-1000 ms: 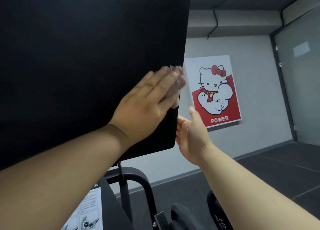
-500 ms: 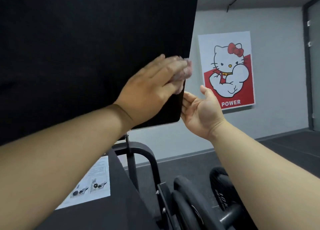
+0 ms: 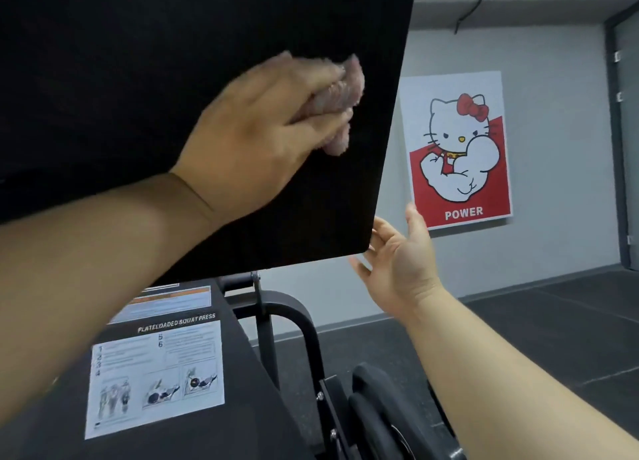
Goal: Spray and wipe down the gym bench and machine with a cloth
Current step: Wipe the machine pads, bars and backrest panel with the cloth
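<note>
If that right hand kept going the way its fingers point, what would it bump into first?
Most likely the lower right corner of the black pad: the right hand is open, its fingers pointing up and left at that corner. Whether they touch it or lie just behind it, I cannot tell.

Gym, squat press machine (image 3: 297, 324), weight plates (image 3: 377, 407)

One left hand (image 3: 256, 141), one right hand (image 3: 397, 262), one cloth (image 3: 340, 94), one pad (image 3: 138, 62), one poster (image 3: 456, 148) and one instruction sheet (image 3: 155, 376) are showing.
</note>
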### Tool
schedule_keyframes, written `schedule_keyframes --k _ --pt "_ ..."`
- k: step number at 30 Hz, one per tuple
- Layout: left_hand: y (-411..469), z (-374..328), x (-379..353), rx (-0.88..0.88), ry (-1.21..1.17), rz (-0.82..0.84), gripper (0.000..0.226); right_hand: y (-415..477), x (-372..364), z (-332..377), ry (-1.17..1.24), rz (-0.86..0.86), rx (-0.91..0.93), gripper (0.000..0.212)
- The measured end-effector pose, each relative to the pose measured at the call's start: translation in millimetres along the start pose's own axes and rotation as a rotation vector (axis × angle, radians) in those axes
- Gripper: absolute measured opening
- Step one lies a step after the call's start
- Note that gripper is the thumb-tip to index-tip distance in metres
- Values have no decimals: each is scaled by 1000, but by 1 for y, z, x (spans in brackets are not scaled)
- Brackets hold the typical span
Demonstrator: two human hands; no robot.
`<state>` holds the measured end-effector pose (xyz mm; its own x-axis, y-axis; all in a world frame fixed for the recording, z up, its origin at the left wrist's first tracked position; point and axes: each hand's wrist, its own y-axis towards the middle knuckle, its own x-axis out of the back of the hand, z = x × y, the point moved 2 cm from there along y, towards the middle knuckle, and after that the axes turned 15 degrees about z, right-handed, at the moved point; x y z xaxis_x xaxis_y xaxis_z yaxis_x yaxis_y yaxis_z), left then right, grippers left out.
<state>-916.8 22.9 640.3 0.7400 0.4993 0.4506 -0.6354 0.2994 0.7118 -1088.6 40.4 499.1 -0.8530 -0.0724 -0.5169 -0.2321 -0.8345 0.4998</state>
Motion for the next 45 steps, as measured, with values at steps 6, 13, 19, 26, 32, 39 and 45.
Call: schedule_keyframes --k 6,13,19,26,32,39,45 --pt "-74 -11 -85 -282 226 254 30 -12 -13 -30 411 -75 48 68" --pt "-86 -14 -55 -250 162 363 30 -17 -22 -45 448 -88 34 63" --pt "-66 13 -24 -111 191 194 32 -12 -56 -66 491 -40 -9 65" --pt "-126 3 -43 -311 299 410 37 -20 -68 -60 514 -57 -1 64" --pt "-60 16 33 -125 380 -38 30 -20 -81 -68 459 -102 3 58" --pt "-157 21 -35 -238 392 416 50 -24 -94 -67 452 -170 21 58" --pt "-120 17 17 -126 407 172 48 -21 -100 -71 462 -158 -3 57"
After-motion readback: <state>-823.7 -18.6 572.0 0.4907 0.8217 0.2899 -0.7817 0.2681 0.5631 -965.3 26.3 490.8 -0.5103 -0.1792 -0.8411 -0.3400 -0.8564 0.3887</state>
